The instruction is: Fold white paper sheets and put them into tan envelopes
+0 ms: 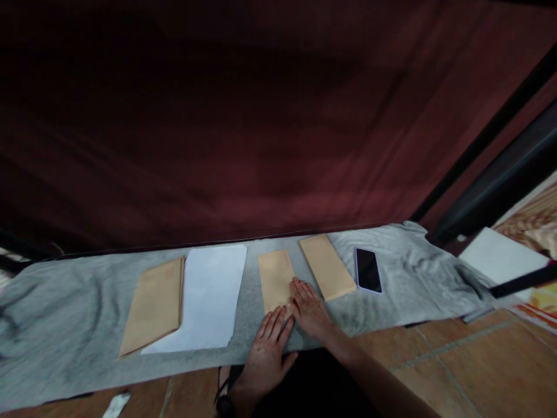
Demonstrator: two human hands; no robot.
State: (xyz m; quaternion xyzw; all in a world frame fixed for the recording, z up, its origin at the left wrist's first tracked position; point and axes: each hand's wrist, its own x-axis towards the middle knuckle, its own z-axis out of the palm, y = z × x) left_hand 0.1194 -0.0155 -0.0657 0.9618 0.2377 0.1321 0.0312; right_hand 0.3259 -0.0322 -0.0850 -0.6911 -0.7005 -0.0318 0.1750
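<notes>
A brown paper envelope [275, 274] lies flat on the grey cloth in front of me. My left hand [266, 351] rests with outstretched fingers on its near edge. On the envelope's lower right side lies my right hand [308, 309], fingers extended and flat. Just right of it is a stack of brown envelopes [327, 266]. To the left, white paper sheets [213, 293] lie in a pile, partly covered by larger brown envelopes [154, 302]. Neither hand has its fingers wrapped round anything.
A phone [368, 270] with a pale purple edge lies right of the envelope stack. The grey cloth [69, 313] covers a long narrow surface. Dark red fabric [261, 145] rises behind it. A white flat object [500, 258] is at far right, above the tiled floor [461, 360].
</notes>
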